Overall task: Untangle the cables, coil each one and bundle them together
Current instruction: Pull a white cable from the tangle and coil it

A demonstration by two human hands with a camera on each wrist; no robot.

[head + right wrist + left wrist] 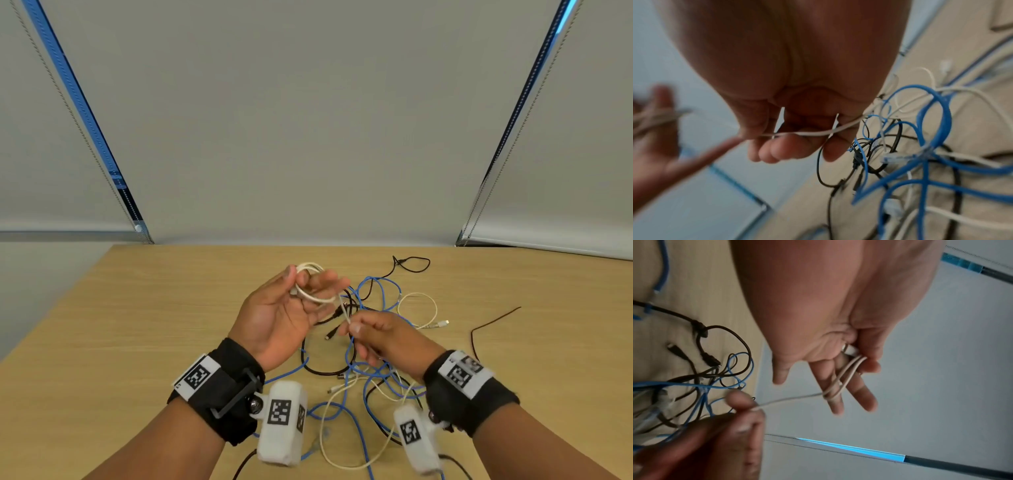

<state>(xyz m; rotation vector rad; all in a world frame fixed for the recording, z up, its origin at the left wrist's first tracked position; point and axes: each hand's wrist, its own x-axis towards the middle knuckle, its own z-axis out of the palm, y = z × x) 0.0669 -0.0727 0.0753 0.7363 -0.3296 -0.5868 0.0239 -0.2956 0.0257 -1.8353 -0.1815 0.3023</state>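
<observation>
My left hand (pixel 281 315) is raised palm-up above the table (pixel 154 325), with a white cable (pixel 310 294) looped into a small coil around its fingers (pixel 835 402). The thumb pins the coil against those fingers, and in the left wrist view the cable's plug (pixel 849 350) sits tucked at the base of the thumb. So that hand is grasping the coil.

From the coil, a straight run of the same cable leads down to my right hand (pixel 380 339), which sits just beside and a little lower than the left. There I pinch the strand between thumb and fingertips (pixel 789 147); in the right wrist view it crosses under the curled fingers and carries on toward the pile.

The pile (pixel 370 373) lies on the table under and behind my hands: blue cable (pixel 356 421) in wide loops, black cable (pixel 318 371) threaded through it, and more white strands mixed in. I cannot tell where the held cable ends inside that tangle. A second white loop (pixel 419 308) lies to the right of the pile, a thin black loop (pixel 412 263) sits at the far side, and a lone black strand (pixel 493 322) lies well apart on the right.
</observation>
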